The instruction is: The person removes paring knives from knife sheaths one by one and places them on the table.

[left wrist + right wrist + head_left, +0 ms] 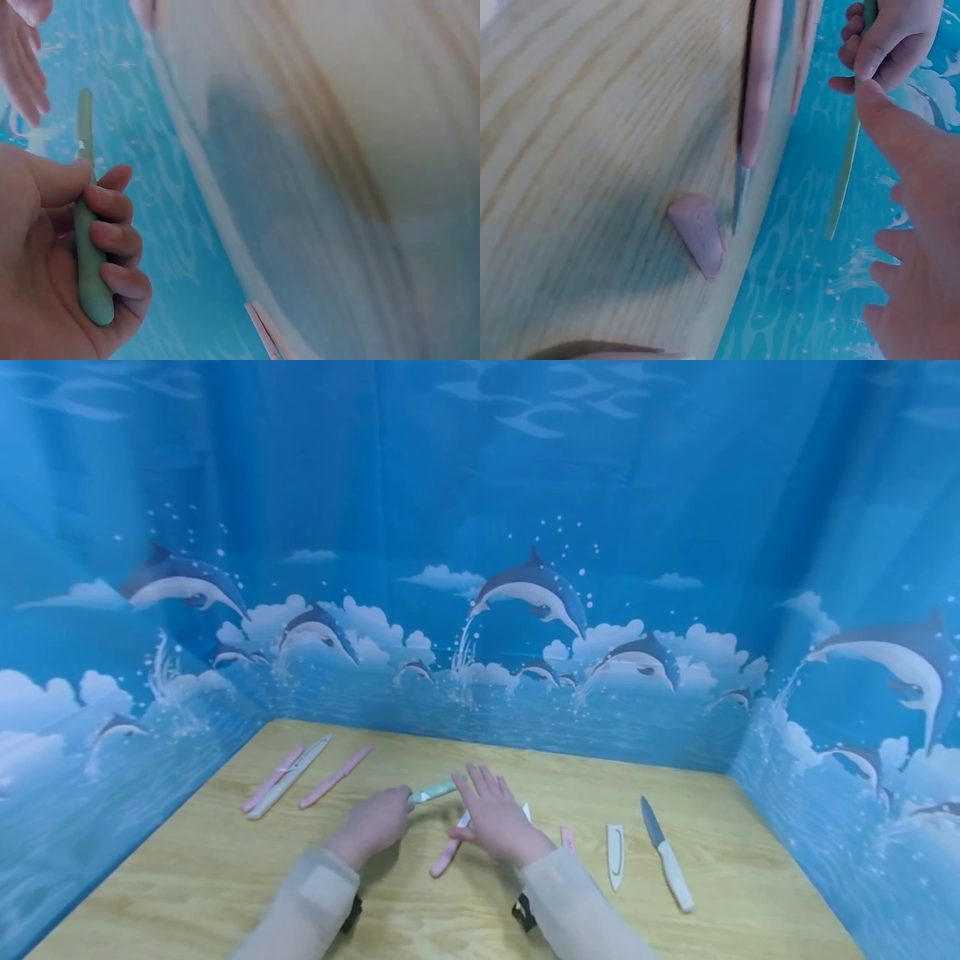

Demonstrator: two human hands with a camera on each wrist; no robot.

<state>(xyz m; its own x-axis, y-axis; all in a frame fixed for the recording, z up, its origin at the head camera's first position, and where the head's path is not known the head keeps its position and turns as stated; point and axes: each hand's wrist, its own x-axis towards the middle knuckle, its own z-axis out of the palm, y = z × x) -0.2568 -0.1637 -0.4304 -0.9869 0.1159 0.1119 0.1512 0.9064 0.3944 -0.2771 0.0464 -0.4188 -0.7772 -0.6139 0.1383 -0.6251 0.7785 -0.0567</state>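
My left hand (377, 823) grips a green knife (435, 791) by its handle, fingers curled round it in the left wrist view. A green sheath (85, 116) covers its blade, and the knife is held up over the table. My right hand (491, 818) has its fingers spread beside the far end of the green knife and holds nothing. Below the right hand lies a pink-handled knife (446, 857), its blade bare and partly hidden by the hand. A short pink sheath (700, 234) rests close to that knife in the right wrist view.
On the right lie a white sheath (615, 856) and a white-handled knife (673, 868) with a bare dark blade. At the left are a pink knife (272, 779), a white knife (288, 778) and another pink knife (335, 777). A dolphin-print curtain (480, 527) surrounds the wooden table (735, 877).
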